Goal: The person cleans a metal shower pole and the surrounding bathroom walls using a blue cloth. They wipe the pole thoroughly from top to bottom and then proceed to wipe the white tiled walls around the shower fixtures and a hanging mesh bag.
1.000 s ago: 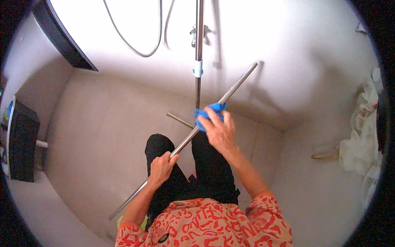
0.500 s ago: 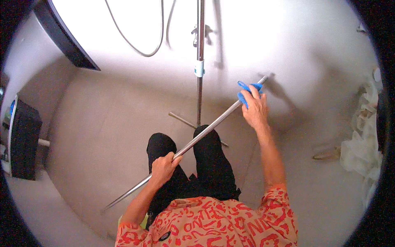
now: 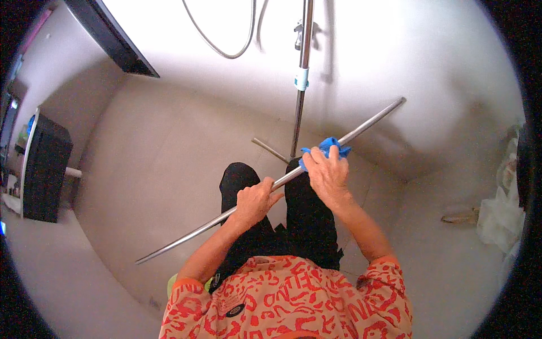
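A long shiny metal pole (image 3: 372,120) slants across my lap, its far end up to the right by the wall and its other end low at the left. Around the pole near its middle, above my knees, my left hand (image 3: 254,202) is closed. My right hand (image 3: 328,176) grips a blue cloth (image 3: 328,148) wrapped over the pole, a short way up from my left hand. The fingers press the cloth onto the metal; part of the cloth bunches out beyond the fingertips.
Ahead, an upright metal pole (image 3: 303,56) with a pale blue collar rises from crossed feet (image 3: 271,150) on the tiled floor. A hose (image 3: 237,55) hangs against the white wall. A dark box-like unit (image 3: 51,169) is at the left; white plastic bags (image 3: 499,220) lie at the right.
My right hand has slid the blue cloth down along the pole, toward my left hand. The pole now tilts less steeply. The whole view has shifted slightly.
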The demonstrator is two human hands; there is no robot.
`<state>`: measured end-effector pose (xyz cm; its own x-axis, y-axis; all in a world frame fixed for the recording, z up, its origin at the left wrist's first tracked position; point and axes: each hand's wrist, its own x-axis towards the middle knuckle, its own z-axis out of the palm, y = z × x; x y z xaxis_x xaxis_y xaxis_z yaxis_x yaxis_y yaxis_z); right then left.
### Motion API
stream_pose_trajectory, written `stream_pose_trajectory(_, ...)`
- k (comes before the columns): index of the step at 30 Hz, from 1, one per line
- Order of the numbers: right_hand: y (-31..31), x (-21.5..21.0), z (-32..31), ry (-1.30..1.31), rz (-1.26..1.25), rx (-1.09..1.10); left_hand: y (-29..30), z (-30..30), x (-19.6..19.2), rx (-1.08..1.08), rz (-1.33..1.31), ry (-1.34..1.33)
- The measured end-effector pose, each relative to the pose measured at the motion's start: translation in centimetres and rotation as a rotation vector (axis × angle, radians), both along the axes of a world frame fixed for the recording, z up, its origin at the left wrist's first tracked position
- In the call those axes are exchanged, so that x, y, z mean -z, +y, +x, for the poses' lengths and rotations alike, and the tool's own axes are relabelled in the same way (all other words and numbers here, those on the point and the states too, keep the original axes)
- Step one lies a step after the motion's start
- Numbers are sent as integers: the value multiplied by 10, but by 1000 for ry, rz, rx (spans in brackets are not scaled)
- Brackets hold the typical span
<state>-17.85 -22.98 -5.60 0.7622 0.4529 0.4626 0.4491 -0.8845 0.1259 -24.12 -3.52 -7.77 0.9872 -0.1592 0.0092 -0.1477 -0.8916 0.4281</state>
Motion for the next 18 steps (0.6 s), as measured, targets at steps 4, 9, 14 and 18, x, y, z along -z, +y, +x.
stream_pose_trajectory(4,-24,-9,1,-25,60,65,27,-17,-3,44,42,-20)
stream_pose_trajectory(9,-50,-32,-11,-14,124,147,61,-52,8,-101,-61,-23)
stream_pose_trajectory(14,-45,-56,-26,-197,291,107,59,-50,1,-86,18,-62)
stream_pose_trajectory(18,-15,-54,-47,-145,229,26,50,-43,-15,-32,-25,-83)
